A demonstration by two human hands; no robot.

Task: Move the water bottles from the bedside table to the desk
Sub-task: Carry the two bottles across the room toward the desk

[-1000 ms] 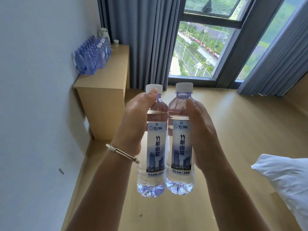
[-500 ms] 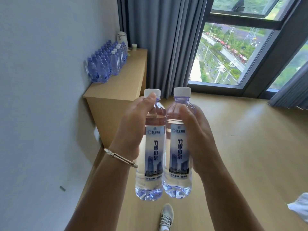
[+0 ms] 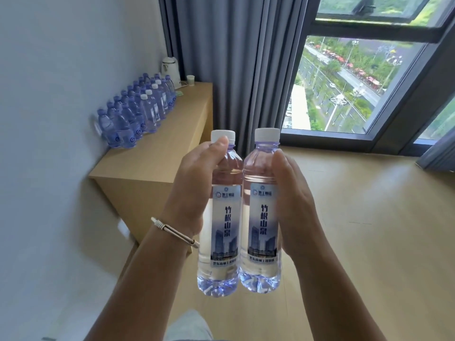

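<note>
Gripped upright, side by side and touching: left bottle [image 3: 222, 217] in left hand [image 3: 194, 190], right bottle [image 3: 262, 212] in right hand [image 3: 293, 205]. Clear ribbed plastic, white caps, blue-grey labels.

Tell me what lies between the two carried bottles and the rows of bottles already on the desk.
In the head view, only bare desk top lies between the carried bottles and the stored rows.

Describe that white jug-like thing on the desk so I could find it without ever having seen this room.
Start at the long wooden desk against the left wall and follow it to its far end by the grey curtain. Behind the rows of water bottles stands a white kettle. It is opaque white and broader than the clear bluish bottles, and far larger than the small cup beside it.
</note>
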